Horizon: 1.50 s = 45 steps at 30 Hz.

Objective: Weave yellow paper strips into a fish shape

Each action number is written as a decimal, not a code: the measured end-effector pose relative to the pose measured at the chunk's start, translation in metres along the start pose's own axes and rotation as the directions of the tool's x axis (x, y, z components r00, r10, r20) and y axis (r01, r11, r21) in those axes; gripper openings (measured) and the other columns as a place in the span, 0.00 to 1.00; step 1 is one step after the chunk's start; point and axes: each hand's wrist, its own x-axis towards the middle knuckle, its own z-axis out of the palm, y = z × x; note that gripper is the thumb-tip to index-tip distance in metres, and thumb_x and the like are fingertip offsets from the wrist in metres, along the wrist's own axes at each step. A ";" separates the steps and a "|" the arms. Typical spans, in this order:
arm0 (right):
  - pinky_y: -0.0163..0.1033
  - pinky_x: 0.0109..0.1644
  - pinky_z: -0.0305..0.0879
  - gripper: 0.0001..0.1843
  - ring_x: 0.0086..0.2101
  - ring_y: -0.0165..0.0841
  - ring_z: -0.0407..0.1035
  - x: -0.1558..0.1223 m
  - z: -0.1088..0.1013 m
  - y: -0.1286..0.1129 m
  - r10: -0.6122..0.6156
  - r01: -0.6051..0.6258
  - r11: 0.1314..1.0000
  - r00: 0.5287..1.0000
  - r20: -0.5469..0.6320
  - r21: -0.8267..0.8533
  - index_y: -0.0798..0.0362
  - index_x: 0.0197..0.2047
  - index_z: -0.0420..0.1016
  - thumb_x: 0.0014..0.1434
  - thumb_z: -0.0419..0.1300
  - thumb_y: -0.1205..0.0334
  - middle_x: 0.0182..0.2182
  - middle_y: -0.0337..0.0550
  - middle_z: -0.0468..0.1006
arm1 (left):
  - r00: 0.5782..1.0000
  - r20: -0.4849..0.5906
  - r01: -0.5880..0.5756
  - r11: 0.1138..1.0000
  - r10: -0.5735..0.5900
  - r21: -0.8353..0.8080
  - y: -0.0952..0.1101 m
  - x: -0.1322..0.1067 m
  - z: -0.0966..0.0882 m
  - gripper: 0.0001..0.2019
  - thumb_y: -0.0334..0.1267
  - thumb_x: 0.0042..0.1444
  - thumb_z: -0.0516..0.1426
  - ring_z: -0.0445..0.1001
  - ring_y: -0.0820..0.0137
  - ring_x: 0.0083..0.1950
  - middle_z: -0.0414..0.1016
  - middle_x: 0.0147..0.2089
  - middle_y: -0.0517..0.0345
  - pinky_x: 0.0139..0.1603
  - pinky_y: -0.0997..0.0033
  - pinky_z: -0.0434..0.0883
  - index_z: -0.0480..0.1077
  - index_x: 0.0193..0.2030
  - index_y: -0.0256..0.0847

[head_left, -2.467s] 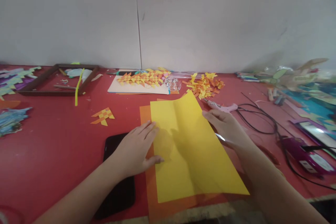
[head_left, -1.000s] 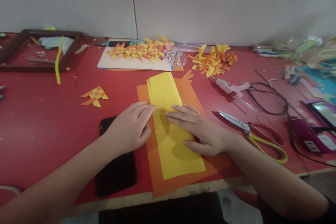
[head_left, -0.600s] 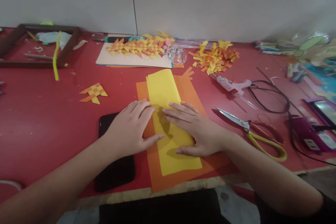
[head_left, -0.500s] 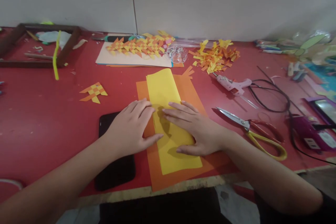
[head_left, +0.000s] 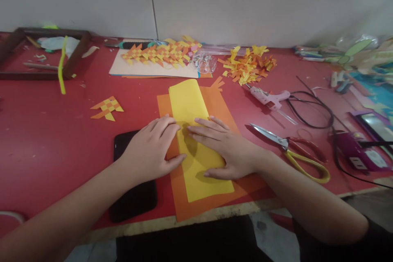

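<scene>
A yellow paper sheet (head_left: 188, 102), folded in half lengthwise, lies on an orange sheet (head_left: 221, 110) on the red table (head_left: 46, 139). My left hand (head_left: 152, 149) rests flat at the folded sheet's left edge, fingers stretched out and thumb on the yellow paper. My right hand (head_left: 224, 147) lies flat on top of the yellow paper, fingers spread and pointing left toward the left hand. Both hands press the paper down and hold nothing.
A black phone (head_left: 135, 196) lies under my left wrist. Scissors (head_left: 291, 151), a pink glue gun (head_left: 270, 98) with black cable and a purple device (head_left: 357, 155) are at the right. Woven paper pieces (head_left: 159, 54), paper scraps (head_left: 248, 65) and a wooden frame (head_left: 73, 55) sit further back.
The open yellow sheet was folded in half lengthwise. Both hands then came together flat on it, and they have barely moved in the last half second.
</scene>
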 end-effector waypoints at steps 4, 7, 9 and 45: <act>0.57 0.73 0.30 0.48 0.71 0.47 0.38 0.000 -0.001 -0.001 0.005 -0.004 1.000 1.000 0.016 -0.021 0.56 0.71 0.52 0.57 0.58 0.37 0.70 0.53 0.54 | 1.000 -0.001 -0.001 1.000 0.001 -0.004 0.000 0.000 -0.001 0.26 0.50 0.59 0.55 0.69 0.48 0.59 0.69 0.57 0.35 0.59 0.49 0.70 0.65 0.55 0.29; 0.56 0.73 0.30 0.49 0.71 0.47 0.38 0.000 -0.001 -0.001 0.005 -0.005 1.000 1.000 0.022 -0.019 0.56 0.72 0.51 0.56 0.59 0.37 0.70 0.53 0.54 | 1.000 0.001 0.002 1.000 -0.002 -0.006 0.000 0.000 -0.001 0.26 0.49 0.59 0.55 0.69 0.48 0.60 0.69 0.57 0.35 0.59 0.49 0.69 0.65 0.56 0.29; 0.56 0.72 0.30 0.49 0.70 0.47 0.39 0.001 -0.001 -0.001 0.007 -0.006 1.000 1.000 0.021 -0.007 0.56 0.72 0.51 0.56 0.59 0.37 0.70 0.54 0.54 | 1.000 0.002 0.007 1.000 -0.007 -0.004 0.000 0.000 -0.001 0.26 0.49 0.59 0.55 0.69 0.48 0.60 0.69 0.57 0.35 0.59 0.49 0.70 0.65 0.56 0.30; 0.52 0.74 0.29 0.51 0.71 0.45 0.38 0.003 0.000 0.000 0.022 -0.018 0.997 0.998 0.067 -0.069 0.58 0.71 0.53 0.56 0.57 0.33 0.71 0.50 0.52 | 0.997 0.014 0.072 0.997 -0.072 0.023 -0.001 -0.002 0.004 0.32 0.57 0.56 0.56 0.70 0.46 0.59 0.68 0.60 0.33 0.57 0.48 0.72 0.66 0.56 0.29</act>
